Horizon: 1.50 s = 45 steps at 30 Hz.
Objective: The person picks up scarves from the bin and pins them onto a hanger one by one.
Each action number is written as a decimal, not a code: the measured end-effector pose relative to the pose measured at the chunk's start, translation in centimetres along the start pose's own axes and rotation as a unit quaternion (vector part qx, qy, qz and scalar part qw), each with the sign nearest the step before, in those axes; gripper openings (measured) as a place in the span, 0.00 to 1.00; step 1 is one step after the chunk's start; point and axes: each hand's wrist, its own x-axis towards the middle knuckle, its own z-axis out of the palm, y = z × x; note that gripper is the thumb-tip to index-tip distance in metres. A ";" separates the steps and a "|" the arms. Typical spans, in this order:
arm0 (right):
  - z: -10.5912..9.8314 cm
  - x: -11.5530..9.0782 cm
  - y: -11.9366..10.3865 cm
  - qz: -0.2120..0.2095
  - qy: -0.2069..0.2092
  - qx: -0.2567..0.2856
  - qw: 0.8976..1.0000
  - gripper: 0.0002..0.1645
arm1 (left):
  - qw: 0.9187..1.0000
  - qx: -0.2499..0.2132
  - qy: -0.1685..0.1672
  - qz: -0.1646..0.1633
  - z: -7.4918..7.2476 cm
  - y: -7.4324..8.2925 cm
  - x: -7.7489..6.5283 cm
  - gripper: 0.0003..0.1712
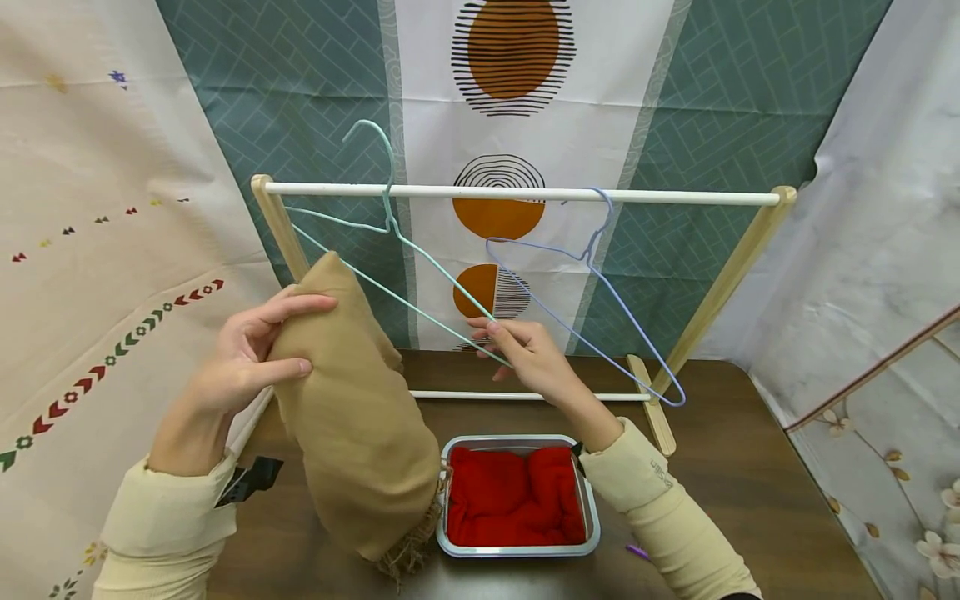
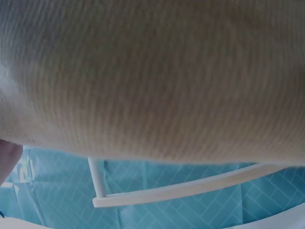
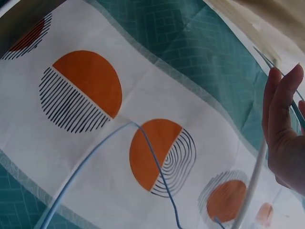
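Note:
A tan scarf [image 1: 352, 417] with a fringed end hangs from my left hand [image 1: 251, 350], whose thumb and fingers grip its folded upper part. Its top corner overlaps the left arm of a mint-green hanger [image 1: 442, 271] in the head view. The right end of that hanger is pinched by my right hand [image 1: 528, 354], and its hook stands over the white rod of a clothes rack [image 1: 322, 190]. In the left wrist view, tan cloth [image 2: 152, 86] fills most of the picture. The right wrist view catches my right hand [image 3: 286, 129] with bent fingers at the thin hanger.
A blue-purple hanger [image 1: 633, 312] hangs on the rod towards the right. Below the rack, a metal tray [image 1: 517, 552] holds folded red cloth [image 1: 517, 496] on the dark table [image 1: 720, 500]. A small purple object [image 1: 637, 552] lies right of the tray. Patterned curtains [image 1: 300, 83] enclose the table.

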 end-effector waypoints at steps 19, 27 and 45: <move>-3.0 -3.7 1.0 -0.120 -0.054 -0.022 0.991 0.21 | 0.983 -0.059 -0.170 -0.033 0.2 -3.6 3.2 0.34; -4.7 -4.4 2.3 -0.151 -0.109 -0.021 0.982 0.18 | 0.953 -0.270 -0.134 -0.035 1.3 -5.7 3.7 0.35; -5.5 -5.9 1.3 -0.165 -0.190 -0.024 0.967 0.20 | 0.936 -0.337 0.072 -0.069 4.8 -8.6 5.0 0.31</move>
